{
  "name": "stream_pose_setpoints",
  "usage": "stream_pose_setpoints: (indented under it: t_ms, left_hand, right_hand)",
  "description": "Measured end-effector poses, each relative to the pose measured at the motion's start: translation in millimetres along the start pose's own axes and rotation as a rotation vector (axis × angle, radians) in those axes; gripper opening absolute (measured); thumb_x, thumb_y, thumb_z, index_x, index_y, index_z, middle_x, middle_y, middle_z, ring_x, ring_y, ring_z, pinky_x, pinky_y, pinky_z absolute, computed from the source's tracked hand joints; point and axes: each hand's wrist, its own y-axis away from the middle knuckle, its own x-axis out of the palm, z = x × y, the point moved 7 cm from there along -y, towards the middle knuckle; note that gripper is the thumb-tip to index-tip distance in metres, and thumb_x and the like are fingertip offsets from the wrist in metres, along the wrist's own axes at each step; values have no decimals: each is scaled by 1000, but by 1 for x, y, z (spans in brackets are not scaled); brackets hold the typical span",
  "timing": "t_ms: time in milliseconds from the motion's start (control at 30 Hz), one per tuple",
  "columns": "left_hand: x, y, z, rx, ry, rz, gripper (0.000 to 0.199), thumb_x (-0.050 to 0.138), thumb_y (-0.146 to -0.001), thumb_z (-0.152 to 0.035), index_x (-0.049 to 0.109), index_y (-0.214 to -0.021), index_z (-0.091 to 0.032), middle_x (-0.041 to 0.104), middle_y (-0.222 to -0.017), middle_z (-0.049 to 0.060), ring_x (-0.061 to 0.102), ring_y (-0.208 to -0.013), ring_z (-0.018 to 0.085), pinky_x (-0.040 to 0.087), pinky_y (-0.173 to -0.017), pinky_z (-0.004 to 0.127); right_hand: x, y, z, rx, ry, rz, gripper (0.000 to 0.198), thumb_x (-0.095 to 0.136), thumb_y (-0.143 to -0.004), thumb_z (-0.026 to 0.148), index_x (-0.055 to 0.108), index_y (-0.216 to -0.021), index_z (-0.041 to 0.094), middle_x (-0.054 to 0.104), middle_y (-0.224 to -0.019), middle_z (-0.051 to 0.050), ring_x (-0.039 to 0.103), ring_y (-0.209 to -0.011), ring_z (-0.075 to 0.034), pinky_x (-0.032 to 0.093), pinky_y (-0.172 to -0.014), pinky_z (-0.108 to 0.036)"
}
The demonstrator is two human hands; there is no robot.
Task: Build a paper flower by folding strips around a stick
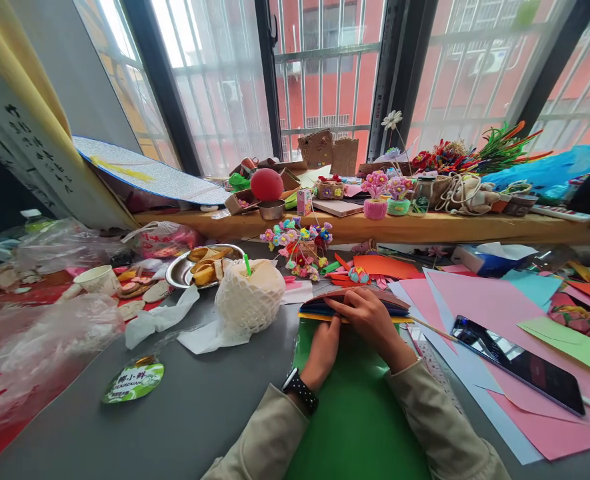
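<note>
A stack of coloured paper [392,308] lies in front of me, its brown, blue and yellow edges showing at the far end. A glossy green sheet [355,413] runs from it toward my body. My left hand [325,347], with a dark dotted watch strap on the wrist, has its fingertips tucked under the upper sheets. Over the top of the stack, my right hand [372,323] grips the sheets with bent fingers, one finger reaching left. Both hands meet at the stack, and their fingertips are partly hidden.
A netted coconut [251,297] with a green straw stands left of the stack, by a metal bowl [175,272] of peels. At right, a phone [519,363] lies on pink and white paper [495,300]. Small flowers [299,247] stand before the wooden sill [215,228].
</note>
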Motion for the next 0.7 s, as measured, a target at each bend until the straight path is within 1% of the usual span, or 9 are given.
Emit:
stream_pose_setpoints:
  t_ms: [100,200,333,467,600,700]
  left_hand:
    - [2,0,-3,28,40,31,36,35,-77,-35,61,-80,-10,66,-74,10,60,-75,22,46,-68,31]
    - [3,0,-4,37,56,40,37,35,-77,-36,61,-82,-9,66,-74,11,60,-76,22,46,-68,32]
    - [1,2,-3,10,25,22,37,36,-77,-35,61,-79,-8,66,-71,11,59,-75,23,46,-67,32]
    - [2,3,-6,4,31,32,37,35,-77,-35,61,-78,-8,65,-71,10,60,-73,22,46,-66,31]
    - [4,1,-5,6,52,48,36,35,-77,-33,61,-77,-9,66,-70,9,60,-71,20,47,-64,29]
    - [3,0,-4,0,45,37,35,36,-76,-34,62,-78,-10,66,-70,9,60,-70,20,47,-63,29]
  right_hand:
    - [0,1,1,-21,15,-10,31,48,-80,17,54,-109,26,59,-81,-5,48,-80,-17,38,-73,-31]
    - [0,1,1,-27,36,0,30,46,-81,18,54,-109,26,59,-82,-5,48,-80,-17,38,-74,-31]
    - [1,0,2,-33,27,41,32,46,-81,19,51,-112,28,58,-82,-4,48,-81,-17,38,-74,-32]
    - [2,0,2,-38,6,85,35,46,-81,19,48,-114,29,58,-83,-4,48,-80,-17,38,-74,-32]
    - [1,0,4,-55,-21,89,35,46,-81,18,48,-114,30,57,-92,-4,48,-86,-17,39,-77,-33]
    - [0,0,5,-59,-26,86,35,46,-81,17,49,-114,29,57,-94,-4,48,-90,-18,40,-77,-32]
